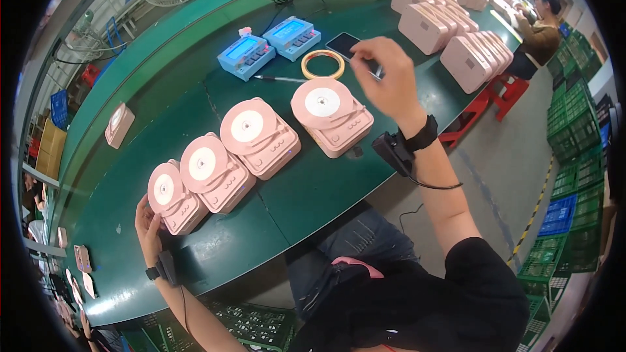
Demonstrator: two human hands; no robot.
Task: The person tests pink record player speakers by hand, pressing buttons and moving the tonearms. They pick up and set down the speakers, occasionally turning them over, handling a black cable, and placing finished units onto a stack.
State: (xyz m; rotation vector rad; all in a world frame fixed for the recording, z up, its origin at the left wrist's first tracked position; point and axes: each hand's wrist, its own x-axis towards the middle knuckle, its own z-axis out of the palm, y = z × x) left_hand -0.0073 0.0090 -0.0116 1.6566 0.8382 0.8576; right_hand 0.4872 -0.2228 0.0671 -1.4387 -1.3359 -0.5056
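Observation:
Four pink record-player-shaped devices with white-centred discs stand in a slanting row on the green table. My left hand (149, 227) grips the leftmost record player (185, 214) by its left side, the thumb at its near edge and the other fingers partly hidden. To its right are a second record player (228, 190), a third record player (276, 154) and, set apart, the rightmost record player (342, 132). My right hand (390, 78) is raised above and beyond that last one, fingers curled toward the thumb. Whatever they pinch, if anything, is too small to tell.
Beyond the row lie two blue meter boxes (246, 57) with lit screens, a tape roll (323, 65), a pen (279, 79) and a phone (342, 44). Pink devices (466, 63) stand stacked at the right. Another record player (120, 126) is far left. A co-worker (540, 29) sits far right.

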